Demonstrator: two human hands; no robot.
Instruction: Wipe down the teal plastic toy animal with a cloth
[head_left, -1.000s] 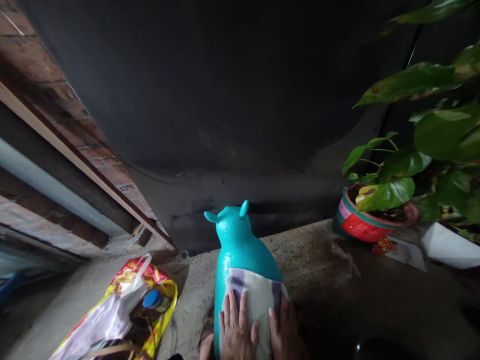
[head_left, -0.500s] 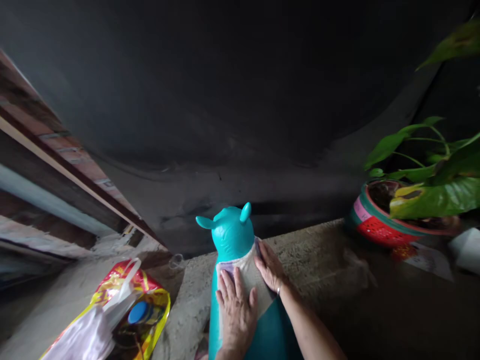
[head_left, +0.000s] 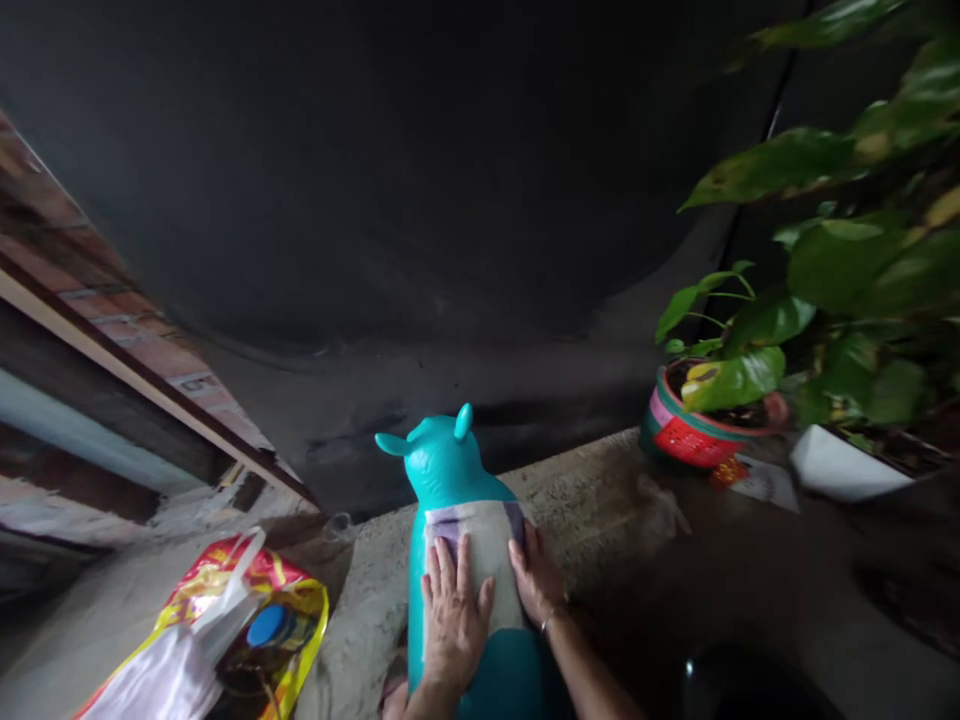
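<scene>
A turquoise animal-shaped inflatable toy (head_left: 442, 465) with two ears stands in front of me, facing the dark wall. Draped over its back is a whitish cloth (head_left: 484, 530) with purple edging. My left hand (head_left: 454, 610) lies flat on the cloth, fingers stretched out. On the toy's right side, my right hand (head_left: 536, 575) rests against the cloth's edge with fingers extended; a bracelet circles that wrist. The toy's lower part is cut off by the frame's bottom edge.
On the left lies a red and yellow plastic bag (head_left: 247, 570) with a blue-capped bottle (head_left: 270, 625). A concrete ledge (head_left: 585, 480) runs along the dark wall (head_left: 420, 200). At right stand a red-green plant pot (head_left: 697, 440) and a white planter (head_left: 840, 465).
My right hand has moved down along the toy's side, and the cloth now lies lower and straighter behind the neck. The view has shifted right, showing more plants.
</scene>
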